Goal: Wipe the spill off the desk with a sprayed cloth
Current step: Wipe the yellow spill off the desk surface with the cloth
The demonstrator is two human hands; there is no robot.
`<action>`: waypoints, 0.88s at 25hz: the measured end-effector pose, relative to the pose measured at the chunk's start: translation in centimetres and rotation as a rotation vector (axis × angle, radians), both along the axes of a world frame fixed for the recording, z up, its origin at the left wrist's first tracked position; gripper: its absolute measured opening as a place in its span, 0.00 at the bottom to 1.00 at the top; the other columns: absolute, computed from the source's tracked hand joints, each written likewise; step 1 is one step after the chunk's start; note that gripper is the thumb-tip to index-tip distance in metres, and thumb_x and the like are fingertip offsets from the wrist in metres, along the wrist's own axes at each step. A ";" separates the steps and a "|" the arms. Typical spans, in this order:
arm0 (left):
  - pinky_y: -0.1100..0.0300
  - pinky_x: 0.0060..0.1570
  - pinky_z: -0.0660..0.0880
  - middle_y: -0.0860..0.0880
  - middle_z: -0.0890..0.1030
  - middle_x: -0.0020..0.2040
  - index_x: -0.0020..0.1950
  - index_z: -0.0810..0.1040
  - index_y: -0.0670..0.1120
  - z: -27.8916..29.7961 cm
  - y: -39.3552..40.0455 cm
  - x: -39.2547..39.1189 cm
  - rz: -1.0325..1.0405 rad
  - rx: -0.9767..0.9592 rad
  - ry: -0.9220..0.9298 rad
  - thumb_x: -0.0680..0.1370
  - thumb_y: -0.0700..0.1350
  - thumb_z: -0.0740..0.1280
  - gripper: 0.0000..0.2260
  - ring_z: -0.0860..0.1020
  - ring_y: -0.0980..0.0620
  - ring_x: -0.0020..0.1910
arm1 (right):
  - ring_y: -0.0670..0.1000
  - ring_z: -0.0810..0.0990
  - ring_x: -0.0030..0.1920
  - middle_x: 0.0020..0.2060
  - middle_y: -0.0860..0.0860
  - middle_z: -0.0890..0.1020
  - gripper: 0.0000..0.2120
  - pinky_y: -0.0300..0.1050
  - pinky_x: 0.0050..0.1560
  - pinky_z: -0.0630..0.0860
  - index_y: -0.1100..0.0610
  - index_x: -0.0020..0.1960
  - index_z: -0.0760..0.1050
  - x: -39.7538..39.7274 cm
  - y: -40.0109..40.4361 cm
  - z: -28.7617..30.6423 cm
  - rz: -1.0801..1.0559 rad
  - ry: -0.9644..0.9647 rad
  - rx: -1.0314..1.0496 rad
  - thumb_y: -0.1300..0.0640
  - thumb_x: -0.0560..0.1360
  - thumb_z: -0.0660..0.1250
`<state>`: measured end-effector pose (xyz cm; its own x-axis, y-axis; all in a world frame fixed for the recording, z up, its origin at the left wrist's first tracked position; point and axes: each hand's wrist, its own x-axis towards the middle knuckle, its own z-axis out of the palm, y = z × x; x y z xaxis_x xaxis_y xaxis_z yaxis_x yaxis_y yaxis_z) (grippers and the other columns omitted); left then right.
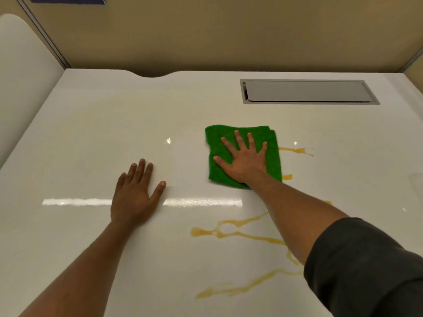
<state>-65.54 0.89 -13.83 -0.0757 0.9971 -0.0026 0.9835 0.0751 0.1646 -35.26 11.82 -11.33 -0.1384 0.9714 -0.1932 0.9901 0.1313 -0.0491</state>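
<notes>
A folded green cloth lies flat on the glossy white desk, right of centre. My right hand presses down on it, palm flat and fingers spread. Yellow-orange spill runs in thin streaks across the near right of the desk, partly under my right forearm. More spill streaks show just right of the cloth. My left hand rests flat on the bare desk to the left, fingers apart, holding nothing. No spray bottle is in view.
A grey metal cable hatch is set flush into the desk at the back right. Tan partition walls close off the back and sides. A white rounded panel stands at the left.
</notes>
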 end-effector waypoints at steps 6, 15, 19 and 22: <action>0.51 0.78 0.47 0.52 0.48 0.81 0.81 0.49 0.49 0.4 -0.1 0.3 0.013 -0.036 0.033 0.77 0.69 0.42 0.37 0.47 0.53 0.80 | 0.60 0.42 0.79 0.80 0.47 0.42 0.37 0.75 0.70 0.42 0.34 0.76 0.41 14.6 -1.6 0.1 -0.226 -0.041 -0.016 0.23 0.70 0.35; 0.51 0.77 0.47 0.52 0.49 0.82 0.81 0.50 0.49 0.4 0.0 0.4 0.009 -0.028 0.044 0.78 0.68 0.44 0.36 0.48 0.51 0.80 | 0.60 0.48 0.78 0.80 0.55 0.50 0.30 0.63 0.76 0.47 0.51 0.79 0.49 16.8 -1.8 -0.8 -0.485 0.064 0.083 0.41 0.80 0.43; 0.51 0.78 0.47 0.52 0.49 0.81 0.81 0.50 0.49 0.6 -0.1 0.5 0.008 -0.021 0.033 0.78 0.68 0.46 0.36 0.48 0.52 0.80 | 0.59 0.49 0.79 0.79 0.56 0.51 0.29 0.58 0.77 0.48 0.53 0.79 0.50 5.4 -0.5 -0.2 -0.241 0.095 0.074 0.44 0.81 0.45; 0.51 0.78 0.47 0.52 0.49 0.81 0.81 0.50 0.50 0.6 -0.1 0.5 0.013 -0.015 0.040 0.78 0.68 0.45 0.36 0.48 0.52 0.80 | 0.57 0.45 0.79 0.80 0.55 0.47 0.29 0.58 0.77 0.45 0.52 0.79 0.47 -3.1 -2.2 0.2 -0.007 0.088 0.015 0.43 0.81 0.43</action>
